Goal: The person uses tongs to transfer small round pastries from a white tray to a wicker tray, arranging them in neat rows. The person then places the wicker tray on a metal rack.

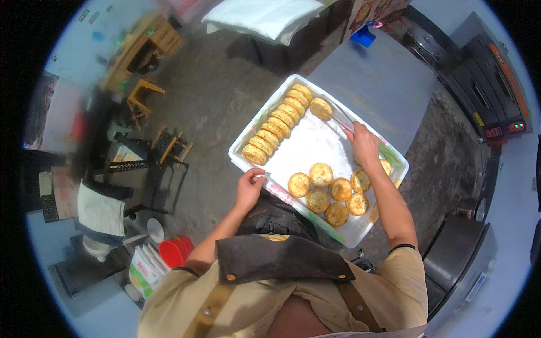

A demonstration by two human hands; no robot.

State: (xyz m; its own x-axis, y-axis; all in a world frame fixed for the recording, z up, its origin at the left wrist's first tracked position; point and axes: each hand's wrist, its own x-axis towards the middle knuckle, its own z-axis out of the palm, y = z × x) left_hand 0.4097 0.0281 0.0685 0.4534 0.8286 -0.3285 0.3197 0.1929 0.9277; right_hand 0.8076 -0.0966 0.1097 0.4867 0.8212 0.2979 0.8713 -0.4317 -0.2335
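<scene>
A white foam box (290, 202) with a paper-like lining sits tilted in front of me. My right hand (364, 141) holds metal tongs (340, 120), whose tips are at a round golden flatbread (321, 109) near the far corner. Along the left wall, several flatbreads (277, 125) stand on edge in a packed row. More round flatbreads (320, 175) lie flat at the near right end, some partly hidden by my right forearm. At the near left rim, my left hand (250, 189) has its curled fingers on the box edge.
Beyond the box is a grey tabletop (372, 80) with a blue object (363, 36). A deck oven (486, 84) stands far right. White cloth (266, 19) covers a surface ahead. Wooden stools (141, 95), a red bucket (176, 251) and a printed bag (148, 270) are on the left.
</scene>
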